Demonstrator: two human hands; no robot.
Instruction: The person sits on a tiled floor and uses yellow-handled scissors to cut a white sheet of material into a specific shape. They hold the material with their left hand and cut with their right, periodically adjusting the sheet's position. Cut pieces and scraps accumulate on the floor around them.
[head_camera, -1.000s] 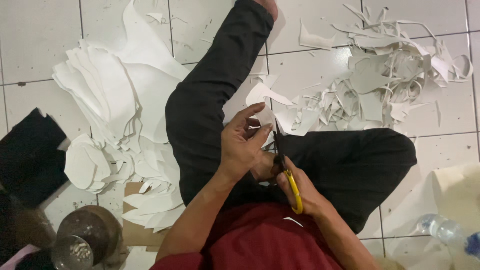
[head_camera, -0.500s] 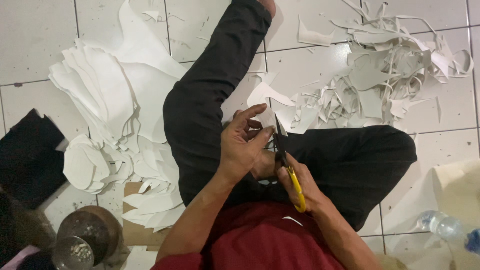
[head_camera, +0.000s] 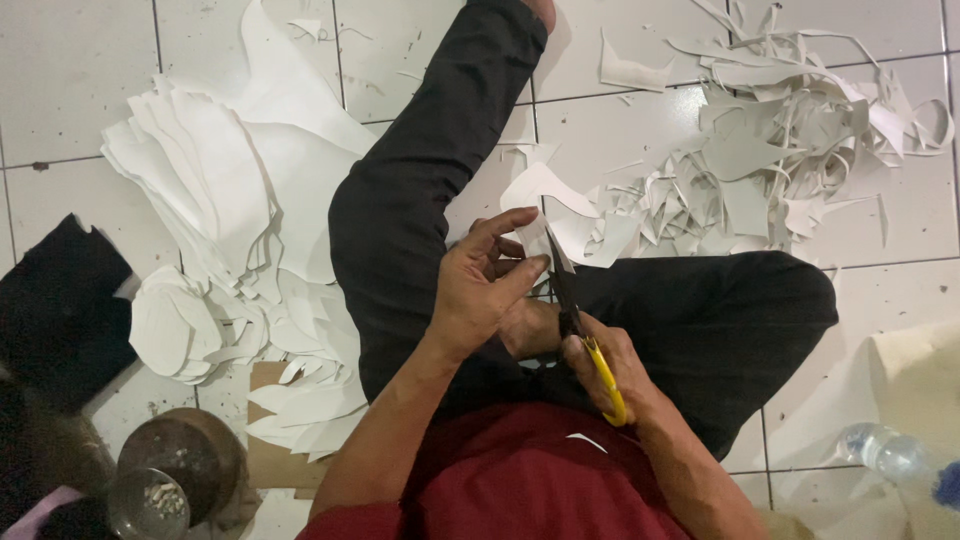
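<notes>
I sit on a tiled floor, looking down over my black trousers. My right hand (head_camera: 610, 375) grips yellow-handled scissors (head_camera: 585, 335) whose dark blades point up and away from me. My left hand (head_camera: 480, 285) pinches a curved white sheet piece (head_camera: 545, 195) at its near edge, right beside the blades. The blades meet the white piece close to my left fingertips. Part of the piece is hidden behind my fingers.
A stack of cut white shapes (head_camera: 230, 230) lies at left. White scraps (head_camera: 780, 160) are heaped at upper right. A dark cloth (head_camera: 55, 305) and a round metal tin (head_camera: 175, 470) are at lower left. A plastic bottle (head_camera: 890, 455) lies at lower right.
The scissors have shifted slightly along the white piece, and my left hand has turned it a little. The view has barely moved.
</notes>
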